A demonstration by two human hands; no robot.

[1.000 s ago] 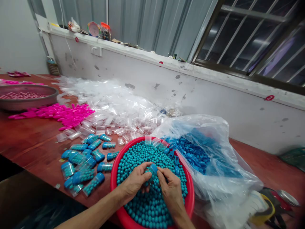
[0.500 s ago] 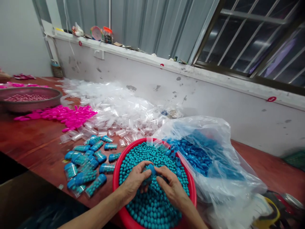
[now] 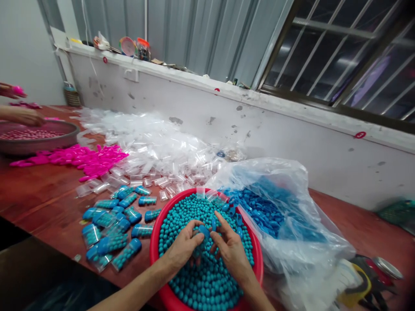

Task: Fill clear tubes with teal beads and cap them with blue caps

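Over a red basin [image 3: 154, 242] of turquoise beads [image 3: 194, 285], my left hand [image 3: 182, 246] is closed around a small clear container with a blue cap [image 3: 203, 232] on its top end. Its lower part is mostly hidden by my fingers. My right hand [image 3: 231, 248], just beside it, pinches a small blue plastic piece [image 3: 214, 223] between thumb and fingers. A few similar blue pieces [image 3: 239, 219] rest on the beads by the right rim. Left of the basin lie several bead-filled, blue-capped containers [image 3: 112, 242] in a loose heap.
A plastic bag [image 3: 292, 172] of blue pieces [image 3: 259, 211] leans at the basin's right. Clear empty containers [image 3: 155, 142] are piled toward the wall. Bright pink pieces [image 3: 94, 160] lie at left, near a grey basin [image 3: 32, 144] of pink beads, where another person's hands [image 3: 27, 115] are working.
My right hand has drawn slightly away from the capped container, and the blue piece in its fingers now shows. The other person's hands have come into view above the grey basin.
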